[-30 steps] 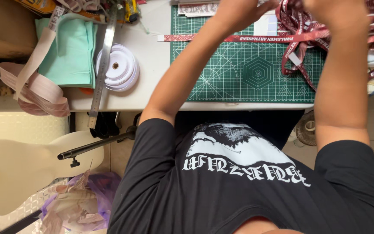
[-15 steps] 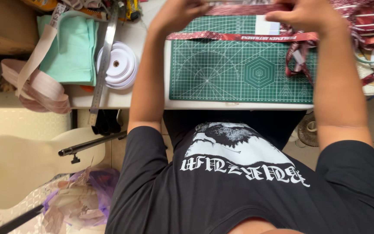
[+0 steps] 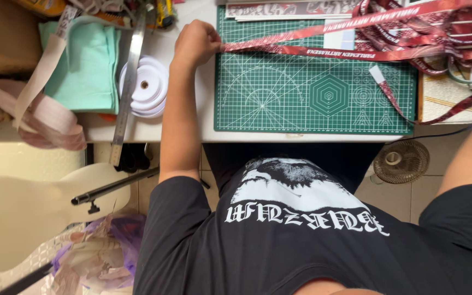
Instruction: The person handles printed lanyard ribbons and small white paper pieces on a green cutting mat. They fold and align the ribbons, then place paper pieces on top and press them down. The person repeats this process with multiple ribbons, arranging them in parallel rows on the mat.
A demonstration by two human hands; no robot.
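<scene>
Here the metal ruler (image 3: 128,82) and white tape spool (image 3: 144,86) lay at nine o'clock of the left hand (image 3: 194,42), which pinched the end of a red printed ribbon (image 3: 323,52) running toward three o'clock across the green cutting mat (image 3: 312,98); the right hand was out of view

A small white rectangular label (image 3: 377,74) is sitting on a dark red printed ribbon (image 3: 356,53) where that ribbon is crossing the right part of the green cutting mat (image 3: 279,104). A flat printed card or sheet (image 3: 288,9) in pale and dark red tones is lying along the mat's far edge, only partly showing. At the far left corner a yellow package (image 3: 45,5) is poking into view, too cropped to tell its shape. No screens or signs are showing.
</scene>
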